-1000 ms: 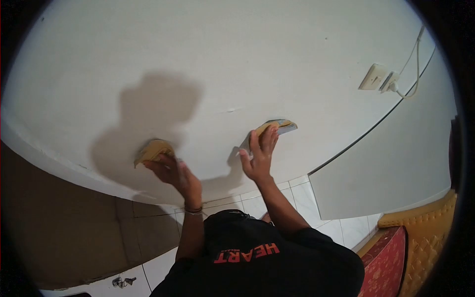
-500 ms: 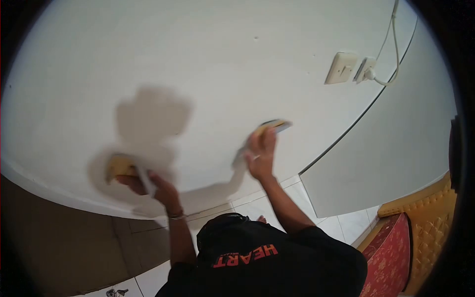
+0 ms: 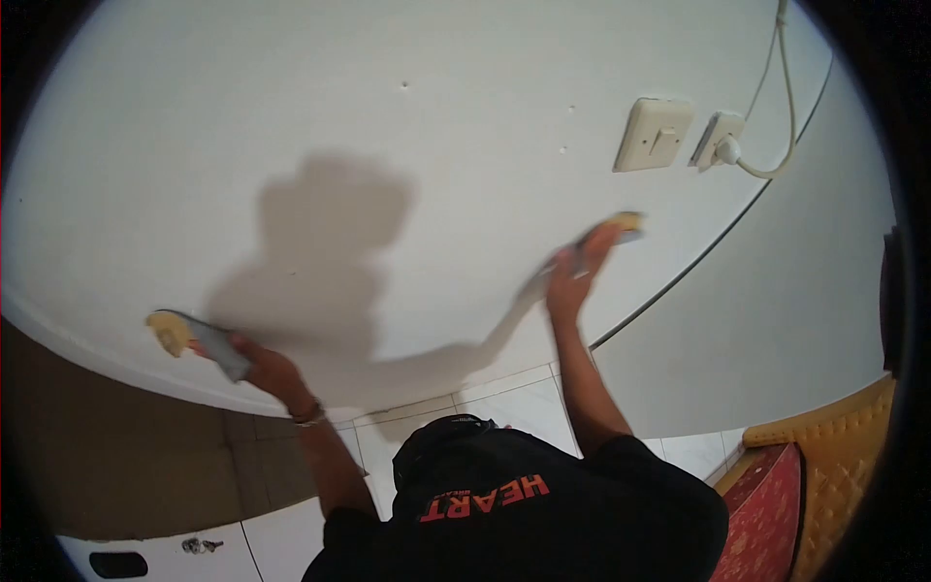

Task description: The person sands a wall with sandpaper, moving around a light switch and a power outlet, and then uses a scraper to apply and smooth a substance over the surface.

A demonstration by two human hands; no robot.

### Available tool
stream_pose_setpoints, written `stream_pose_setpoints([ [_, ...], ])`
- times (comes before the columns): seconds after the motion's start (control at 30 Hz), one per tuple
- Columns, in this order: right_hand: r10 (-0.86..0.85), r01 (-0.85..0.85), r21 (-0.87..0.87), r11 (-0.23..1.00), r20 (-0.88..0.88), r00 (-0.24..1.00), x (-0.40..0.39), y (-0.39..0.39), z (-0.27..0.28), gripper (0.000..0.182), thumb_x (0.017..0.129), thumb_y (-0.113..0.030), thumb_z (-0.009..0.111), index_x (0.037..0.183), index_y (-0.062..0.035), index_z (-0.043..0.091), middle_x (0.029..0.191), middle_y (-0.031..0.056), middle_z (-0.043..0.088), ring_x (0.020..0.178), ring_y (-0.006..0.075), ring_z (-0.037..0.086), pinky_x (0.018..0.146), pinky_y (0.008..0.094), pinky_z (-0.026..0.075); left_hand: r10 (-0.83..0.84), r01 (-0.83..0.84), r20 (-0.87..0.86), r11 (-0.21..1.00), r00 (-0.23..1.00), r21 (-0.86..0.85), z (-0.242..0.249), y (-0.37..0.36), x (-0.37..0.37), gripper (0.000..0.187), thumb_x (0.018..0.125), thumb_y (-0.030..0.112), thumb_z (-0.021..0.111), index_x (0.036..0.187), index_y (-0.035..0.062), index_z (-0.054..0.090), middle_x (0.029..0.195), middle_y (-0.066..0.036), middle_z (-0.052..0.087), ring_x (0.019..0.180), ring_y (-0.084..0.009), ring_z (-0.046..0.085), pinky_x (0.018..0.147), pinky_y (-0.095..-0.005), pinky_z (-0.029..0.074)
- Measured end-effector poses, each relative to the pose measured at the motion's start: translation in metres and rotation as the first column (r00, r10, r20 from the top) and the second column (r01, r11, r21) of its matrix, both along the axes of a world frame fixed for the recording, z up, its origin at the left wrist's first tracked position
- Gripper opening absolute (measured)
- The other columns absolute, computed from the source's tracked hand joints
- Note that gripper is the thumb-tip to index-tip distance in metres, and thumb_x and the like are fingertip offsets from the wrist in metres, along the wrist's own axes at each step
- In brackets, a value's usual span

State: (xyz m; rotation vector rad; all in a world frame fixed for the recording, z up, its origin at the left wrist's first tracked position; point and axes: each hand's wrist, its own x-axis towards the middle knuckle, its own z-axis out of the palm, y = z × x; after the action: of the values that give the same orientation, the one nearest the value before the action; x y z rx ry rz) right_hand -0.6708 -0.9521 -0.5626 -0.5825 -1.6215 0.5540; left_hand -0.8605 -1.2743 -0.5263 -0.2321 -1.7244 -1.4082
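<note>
On the left, my left hand (image 3: 274, 375) grips a folded tan-and-grey sheet (image 3: 218, 349) that looks like sandpaper. Its tan end lies against the white wall (image 3: 485, 184), low down near the wall's bottom edge. Higher up and to the right, my right hand (image 3: 572, 283) presses a similar tan-and-grey piece (image 3: 629, 224) to the wall, below the light switch. Motion blurs this piece, and my fingers cover part of it. Both arms are spread wide, and their shadows fall on the wall.
A light switch (image 3: 656, 135) and a socket with a plugged-in cable (image 3: 726, 149) sit at upper right. Beside them stands a grey panel (image 3: 747, 330). A tufted yellow seat (image 3: 844, 456) with a red cushion (image 3: 763, 509) is at lower right. Brown surface (image 3: 116, 446) lies lower left.
My left hand has moved left and my right hand right and slightly up, each with its sheet on the wall. The hands are farther apart. The view has shifted slightly.
</note>
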Motion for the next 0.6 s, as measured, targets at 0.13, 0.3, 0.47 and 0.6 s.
stream_pose_setpoints([
  [0.13,-0.066,-0.043,-0.294,0.955,-0.351,0.934,0.008,0.042,0.023,0.053,0.091,-0.02,0.038,0.133,0.0022,0.016,0.141,0.0146,0.01,0.131,0.0236,0.008,0.105,0.0351,0.008,0.035,-0.042,0.185,0.999,0.982,0.033,0.008,-0.024,-0.007,0.066,0.09,0.037,0.039,0.131,-0.0084,0.014,0.135,-0.024,0.022,0.121,-0.0325,0.029,0.102,-0.0362,0.019],
  [0.3,0.121,-0.123,0.011,0.992,0.081,0.989,-0.039,-0.08,-0.017,0.061,0.086,-0.032,0.043,0.131,0.0025,0.023,0.14,0.0228,0.006,0.131,0.034,0.002,0.103,0.0448,0.002,-0.039,0.034,-0.019,0.97,0.999,-0.241,-0.011,0.056,0.045,0.068,0.091,0.035,0.036,0.134,-0.0025,0.001,0.14,-0.021,0.004,0.129,-0.0315,0.013,0.104,-0.0379,0.014],
  [0.47,0.118,-0.118,0.022,0.993,0.029,0.993,-0.018,-0.041,-0.017,0.059,0.085,-0.028,0.044,0.132,0.0006,0.024,0.14,0.0191,0.012,0.13,0.0323,0.008,0.104,0.0411,0.005,-0.185,0.185,-0.002,0.983,0.983,-0.013,0.015,0.0,0.012,0.067,0.091,0.035,0.036,0.134,-0.0034,0.002,0.14,-0.021,0.004,0.129,-0.0315,0.013,0.103,-0.0369,0.014],
  [0.6,-0.027,-0.048,-0.237,0.97,-0.303,0.953,-0.022,-0.036,0.039,0.057,0.086,-0.025,0.043,0.132,0.0009,0.022,0.141,0.0174,0.01,0.131,0.0271,0.009,0.105,0.0357,0.006,-0.074,0.08,0.083,0.994,0.994,-0.074,0.01,-0.023,0.0,0.067,0.091,0.033,0.037,0.133,-0.0044,0.001,0.14,-0.021,0.005,0.129,-0.0317,0.013,0.104,-0.0362,0.013],
])
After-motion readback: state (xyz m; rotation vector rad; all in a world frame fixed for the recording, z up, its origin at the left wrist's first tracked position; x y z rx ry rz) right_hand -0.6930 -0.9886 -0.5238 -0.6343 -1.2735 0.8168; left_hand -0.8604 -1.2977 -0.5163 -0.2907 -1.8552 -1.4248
